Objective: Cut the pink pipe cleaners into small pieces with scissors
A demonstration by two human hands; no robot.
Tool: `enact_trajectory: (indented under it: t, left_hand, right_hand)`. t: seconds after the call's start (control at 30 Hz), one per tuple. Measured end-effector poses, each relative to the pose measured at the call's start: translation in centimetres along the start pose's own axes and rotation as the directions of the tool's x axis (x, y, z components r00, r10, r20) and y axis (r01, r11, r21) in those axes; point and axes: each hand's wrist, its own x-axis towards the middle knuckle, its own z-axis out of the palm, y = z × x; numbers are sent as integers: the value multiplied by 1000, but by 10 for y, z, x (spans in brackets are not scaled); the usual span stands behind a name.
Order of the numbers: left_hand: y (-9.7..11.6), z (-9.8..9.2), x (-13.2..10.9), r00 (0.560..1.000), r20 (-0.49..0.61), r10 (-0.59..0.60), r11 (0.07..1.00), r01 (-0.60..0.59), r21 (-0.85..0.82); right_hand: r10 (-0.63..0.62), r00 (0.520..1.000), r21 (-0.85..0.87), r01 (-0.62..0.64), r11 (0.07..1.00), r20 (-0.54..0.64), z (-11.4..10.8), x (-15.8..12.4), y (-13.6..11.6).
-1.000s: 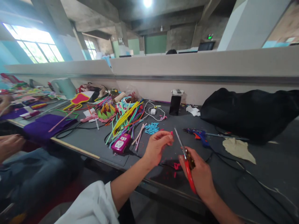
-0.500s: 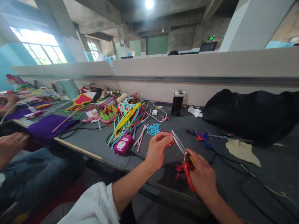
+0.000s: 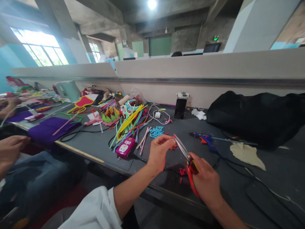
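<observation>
My left hand is closed in a pinch on a short pinkish-red piece of pipe cleaner, mostly hidden by the fingertips. Around the red handles of a pair of scissors my right hand is wrapped. The scissor blades point up and left, their tips at the red piece. Red scraps lie on the dark table below the scissors. Just beyond my left hand sits a pile of short blue pieces, with a few pink strips beside it.
A magenta power socket and a bundle of coloured pipe cleaners lie to the left. A blue glue gun with a black cable, a black bag and a phone are beyond. Another person's hand is at far left.
Both my hands and the scissors have shifted very slightly left. The other person's hand at far left has changed its pose.
</observation>
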Motion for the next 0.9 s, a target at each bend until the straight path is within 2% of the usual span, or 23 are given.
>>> enact_trajectory:
  t: [0.33, 0.57, 0.77, 0.9]
  left_hand:
    - [1, 1, -1, 1000, -17, 3, 1000, -4, -19]
    - [3, 1, 0, 1000, -15, 5, 1000, -5, -10]
    - [3, -1, 3, 989, 136, -53, 995, 64, -79]
    - [2, -3, 3, 928, 303, -217, 973, 229, -5]
  right_hand:
    - [-37, 998, 40, 40, 998, -53, 2, -1, -5]
    - [-41, 999, 58, 42, 997, -29, 0, -2, -4]
    - [-30, 993, 139, 45, 989, -110, -8, 0, -6]
    - [38, 990, 255, -2, 967, -139, -17, 8, -9]
